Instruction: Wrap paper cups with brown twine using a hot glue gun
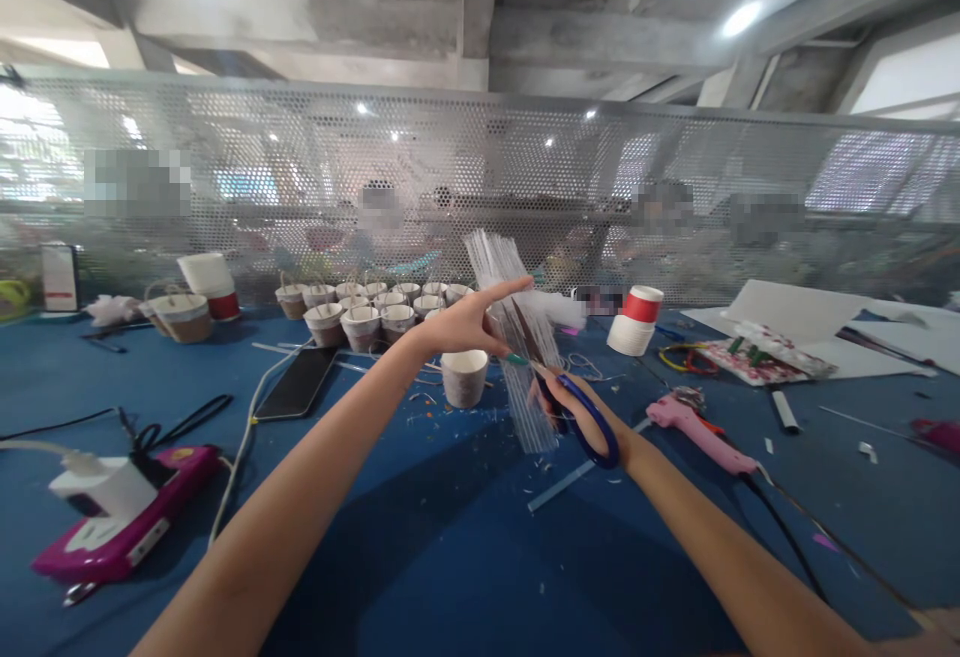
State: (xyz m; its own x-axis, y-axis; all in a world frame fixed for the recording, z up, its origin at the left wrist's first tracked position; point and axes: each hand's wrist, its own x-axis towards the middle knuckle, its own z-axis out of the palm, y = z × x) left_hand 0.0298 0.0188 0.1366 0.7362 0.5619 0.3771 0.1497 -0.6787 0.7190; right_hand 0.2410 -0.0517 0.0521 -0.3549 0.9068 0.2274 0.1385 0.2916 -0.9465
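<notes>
Your forearms (300, 477) reach over the blue bench (420, 557). Your right hand (577, 404) grips the scissors (602, 419); your left hand (480, 320) spreads against the clear strips (521, 402), how firmly I can't tell. Best steady the bundle and keep fingertips off the blades. Its long axis leans, top end leftward, just right of a cup (464, 382); the blades point up-left.

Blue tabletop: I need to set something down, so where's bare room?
Largest patch: near tabletop, between left forearm and right forearm. Smaller: right of the pink glue gun, amid scraps. Crowded: behind, among handled cups; left, around the magenta power strip.
</notes>
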